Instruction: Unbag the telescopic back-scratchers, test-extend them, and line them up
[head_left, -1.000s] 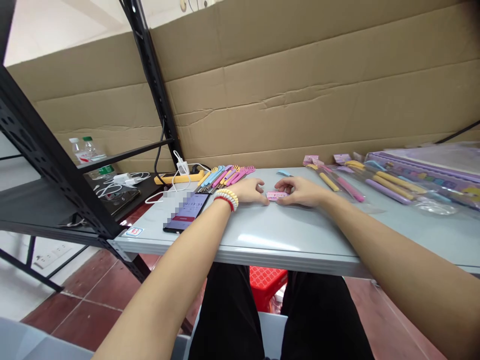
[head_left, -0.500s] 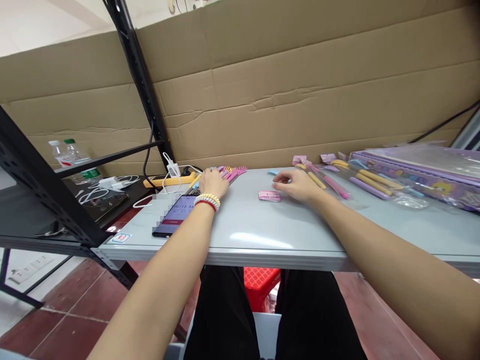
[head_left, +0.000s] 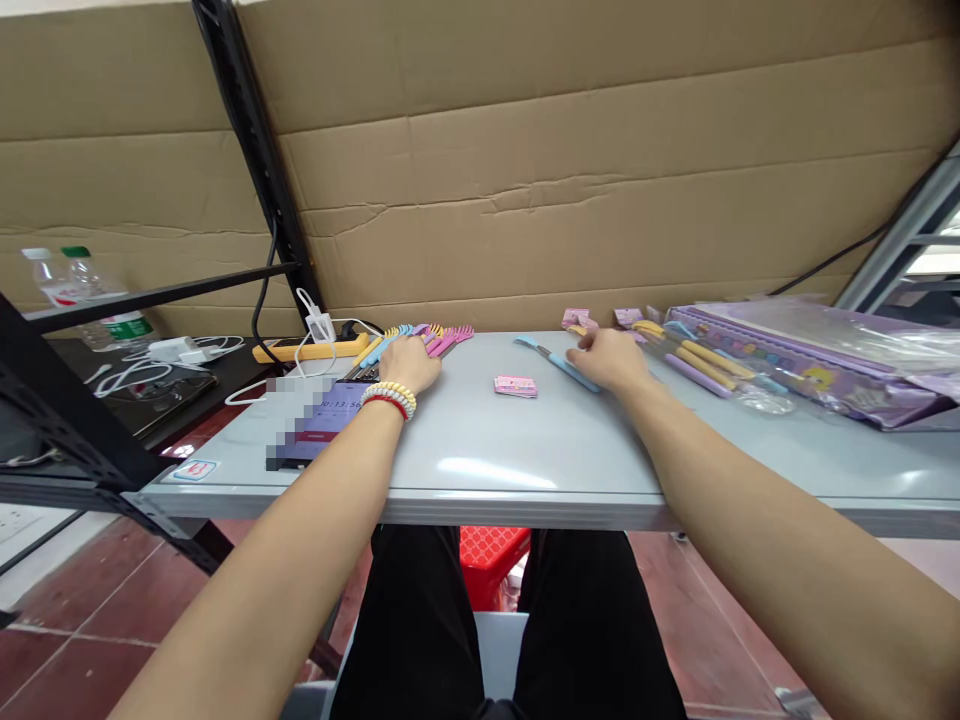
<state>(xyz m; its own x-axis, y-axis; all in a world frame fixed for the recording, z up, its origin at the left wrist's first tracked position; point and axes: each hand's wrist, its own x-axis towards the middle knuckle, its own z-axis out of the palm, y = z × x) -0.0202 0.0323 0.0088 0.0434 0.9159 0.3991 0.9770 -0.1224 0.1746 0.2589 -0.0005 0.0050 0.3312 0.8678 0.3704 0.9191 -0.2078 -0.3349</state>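
My left hand (head_left: 409,362), with bead bracelets on the wrist, lies curled over the handles of a fanned row of pastel forks (head_left: 448,337) at the table's back left. My right hand (head_left: 611,358) pinches the near end of a blue-handled utensil (head_left: 553,358) that lies flat on the grey table (head_left: 487,460). Between the hands a small pink packet (head_left: 516,386) rests on its own, touched by neither. What my left fingers grip is hidden under the hand.
A phone (head_left: 315,435) lies by my left forearm. Bagged utensils (head_left: 697,355) and a purple box (head_left: 810,360) fill the right. A yellow power strip (head_left: 307,350), cables, bottles (head_left: 82,290) and a black shelf post (head_left: 247,160) stand left. Cardboard walls the back.
Both hands let go of the pink packet. My left hand moved to the row of forks, my right hand back-right onto the blue utensil. The view swung right.
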